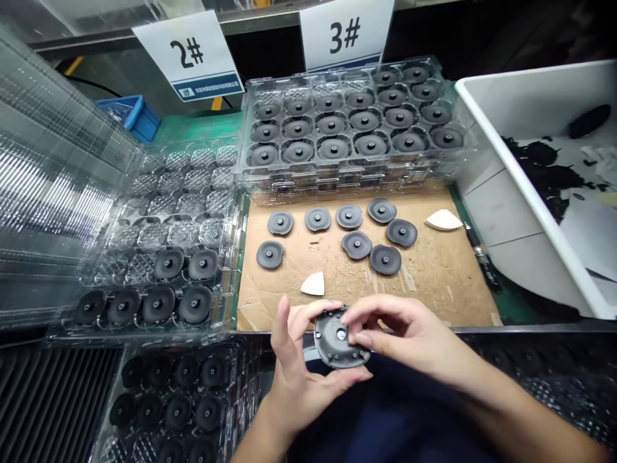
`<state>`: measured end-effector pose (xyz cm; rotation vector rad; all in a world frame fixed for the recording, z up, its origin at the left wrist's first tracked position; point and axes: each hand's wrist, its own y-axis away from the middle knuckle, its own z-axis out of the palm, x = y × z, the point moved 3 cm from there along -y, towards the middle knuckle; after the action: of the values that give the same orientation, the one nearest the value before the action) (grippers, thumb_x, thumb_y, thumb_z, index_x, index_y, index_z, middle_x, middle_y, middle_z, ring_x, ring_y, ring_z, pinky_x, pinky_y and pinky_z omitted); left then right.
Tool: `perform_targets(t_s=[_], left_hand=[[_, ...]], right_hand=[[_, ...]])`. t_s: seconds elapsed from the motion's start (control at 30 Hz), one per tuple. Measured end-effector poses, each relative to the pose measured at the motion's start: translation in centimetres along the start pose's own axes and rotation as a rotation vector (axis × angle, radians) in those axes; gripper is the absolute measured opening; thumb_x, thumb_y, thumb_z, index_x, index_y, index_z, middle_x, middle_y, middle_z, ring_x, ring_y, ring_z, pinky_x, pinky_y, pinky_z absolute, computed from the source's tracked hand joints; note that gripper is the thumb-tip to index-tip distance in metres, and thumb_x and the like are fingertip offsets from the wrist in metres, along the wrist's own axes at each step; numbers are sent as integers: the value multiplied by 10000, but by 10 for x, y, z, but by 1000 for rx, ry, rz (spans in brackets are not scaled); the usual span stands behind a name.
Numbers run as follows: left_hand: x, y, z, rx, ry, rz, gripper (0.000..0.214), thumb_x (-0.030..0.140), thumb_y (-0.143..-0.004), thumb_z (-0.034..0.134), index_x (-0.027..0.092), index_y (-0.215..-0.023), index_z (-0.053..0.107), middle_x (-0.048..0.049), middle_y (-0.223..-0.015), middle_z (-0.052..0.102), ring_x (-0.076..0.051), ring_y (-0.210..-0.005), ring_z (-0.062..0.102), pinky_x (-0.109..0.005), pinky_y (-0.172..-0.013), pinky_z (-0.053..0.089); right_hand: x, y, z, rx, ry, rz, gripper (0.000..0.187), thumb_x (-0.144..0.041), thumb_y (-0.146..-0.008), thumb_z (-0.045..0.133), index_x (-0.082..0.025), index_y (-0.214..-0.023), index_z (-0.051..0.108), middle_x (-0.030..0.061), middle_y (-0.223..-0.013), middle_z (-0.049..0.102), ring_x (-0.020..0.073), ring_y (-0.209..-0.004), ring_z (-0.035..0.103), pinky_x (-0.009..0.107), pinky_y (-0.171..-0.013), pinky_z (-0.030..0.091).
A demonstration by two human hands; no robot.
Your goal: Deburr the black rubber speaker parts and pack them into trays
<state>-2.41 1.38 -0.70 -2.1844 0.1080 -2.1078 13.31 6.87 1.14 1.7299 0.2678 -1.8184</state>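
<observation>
I'm at a factory bench (197, 128) (numbered cards (187, 55) mark the stations), among stacked clear blister trays (357, 83) of identical dark parts (297, 151).

Cardboard sheet (434, 276) on green mat (193, 132): 8 grey discs (357, 244), 2 white wedges (313, 283), prob. foam.
</observation>
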Motion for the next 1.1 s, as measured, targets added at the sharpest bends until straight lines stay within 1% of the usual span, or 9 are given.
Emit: perform_targets(t_s=[0.17,0.3,0.43,0.63,0.73,0.8,0.87,0.93,1.1], left_hand=[[-2,5,5,-31,95,-183,1053,75,-523,824,344,-1383,280,-68,-1189,578,-263,-1034,595,-420,-993,384],[2,2,17,-150,86,-192,1076,212,-588,816,368,-1419,151,-52,-1145,590,-249,-1019,591,-405,-982,376],[6,-2,33,-265,37,-199,1100,307,-630,788,389,-1420,27,-39,-1091,616,-234,-1001,582,-409,-961,375],[9,-12,43,-312,-42,-188,1040,329,-570,818,397,-1391,183,-50,-1157,618,-241,-1058,563,-368,-949,377],[-1,-12,45,-484,-112,-407,536,406,-488,840,233,-955,643,-20,-833,673,-194,-779,602,-280,-746,434],[-10,-8,38,-528,-174,-571,423,531,-518,779,162,-545,574,26,-533,546,-121,-534,488,-239,-548,383],[-18,-5,17,-425,-218,-659,542,653,-579,666,164,-457,467,52,-426,429,-89,-432,390,-223,-447,319],[-20,-5,-21,-239,-298,-680,555,697,-641,575,168,-505,479,36,-444,469,-104,-428,433,-231,-437,357],[8,-18,-176,392,-680,-577,443,554,-854,399,143,-849,563,-44,-788,641,-178,-696,612,-319,-647,504]], right_hand=[[-8,-2,-9,-257,-187,146,132,-197,-741,711,-153,-866,701,-9,-741,660,76,-655,581,181,-618,460],[-10,5,-20,-304,-231,171,111,-169,-721,726,-148,-828,705,-10,-747,676,80,-690,617,173,-650,480],[-8,17,-30,-281,-214,149,61,-181,-724,721,-137,-765,709,4,-737,691,104,-693,644,202,-675,510],[10,34,-40,-111,-392,237,154,-190,-657,760,-163,-805,728,7,-697,709,113,-644,661,215,-643,529],[23,35,-41,-72,-338,202,177,-261,-648,769,-157,-782,716,12,-664,692,113,-613,638,219,-612,512],[35,31,-42,-26,-208,162,196,-326,-715,711,-149,-798,706,5,-609,652,104,-556,599,219,-566,487],[48,25,-44,77,-12,105,215,-342,-785,619,-148,-833,700,7,-611,623,99,-508,552,222,-510,455],[59,18,-47,182,201,-4,204,-285,-812,536,-162,-829,699,38,-719,635,118,-547,558,240,-499,449],[81,0,-43,110,465,-178,298,-227,-869,376,-187,-808,665,58,-774,672,188,-747,652,313,-674,526]])
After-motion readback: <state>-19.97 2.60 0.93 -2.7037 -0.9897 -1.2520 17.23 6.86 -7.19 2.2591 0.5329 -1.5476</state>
